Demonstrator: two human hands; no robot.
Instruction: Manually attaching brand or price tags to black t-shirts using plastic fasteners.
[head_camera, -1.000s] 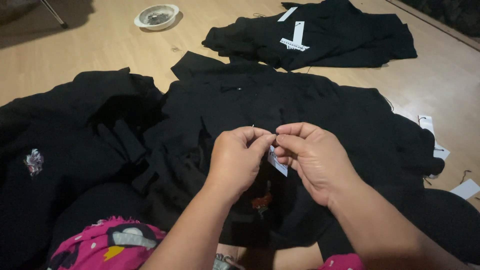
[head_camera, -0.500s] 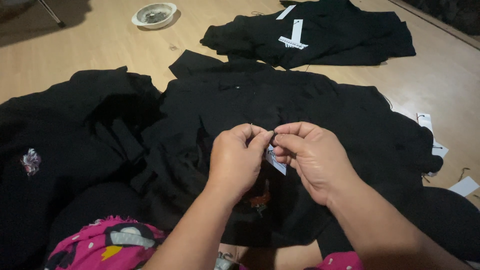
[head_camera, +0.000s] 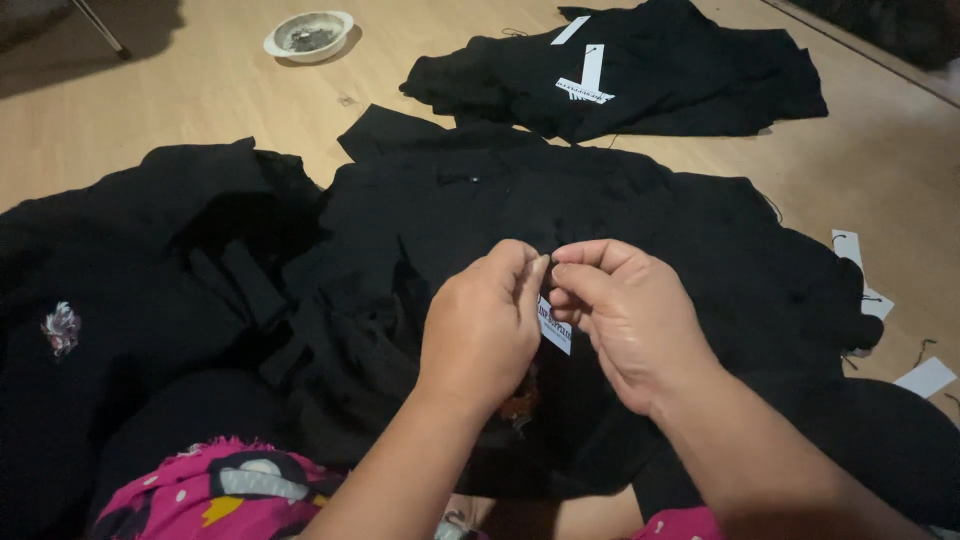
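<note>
Small white tag (head_camera: 555, 327) between both hands (head_camera: 560, 320) over black garment (head_camera: 640, 220).

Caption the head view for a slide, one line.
Both hands, left and right, pinch a small white tag over a black garment on the floor.

The scene is viewed from a single head-worn camera, tilted steeply down and forward. The left hand (head_camera: 482, 325) and right hand (head_camera: 628, 325) are seen close up at centre; the wooden floor (head_camera: 200, 110) is seen stretching away toward the top edge.
</note>
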